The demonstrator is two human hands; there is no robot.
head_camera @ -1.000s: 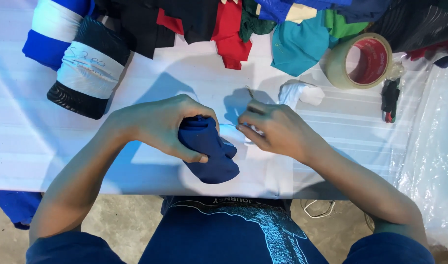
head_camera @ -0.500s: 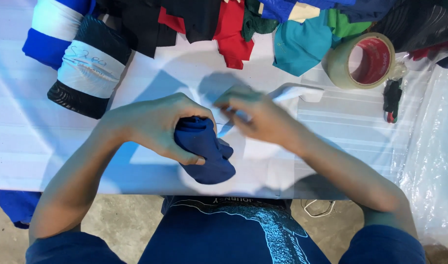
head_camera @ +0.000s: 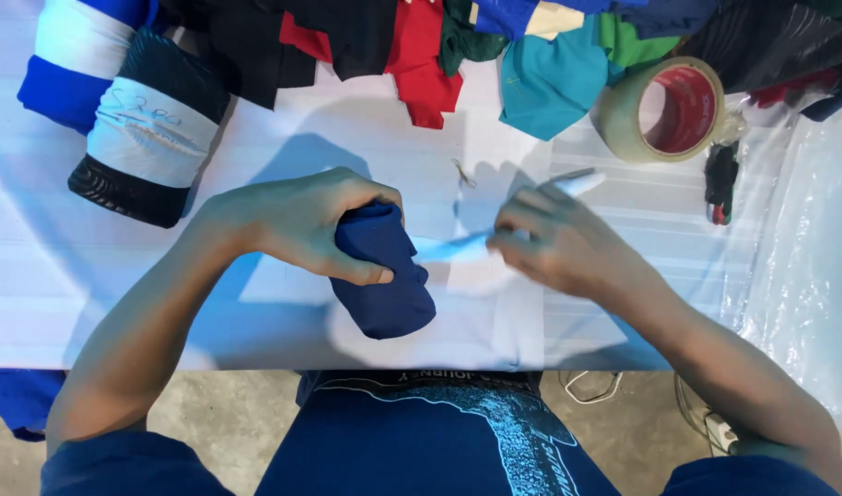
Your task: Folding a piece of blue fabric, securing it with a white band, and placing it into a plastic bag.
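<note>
Left hand [head_camera: 301, 220] clamping navy roll [head_camera: 384, 271] against table [head_camera: 90, 303], fingers curled tight round its top. Right hand [head_camera: 563, 243] now pinching white strip [head_camera: 457, 246], fingers closed, drawing it taut from roll; a second ago this hand was pressing flat beside roll. Strip looking ready to wrap roll. Tape reel [head_camera: 664, 110] lying beyond right hand; banded rolls [head_camera: 150, 133] beyond left.
</note>
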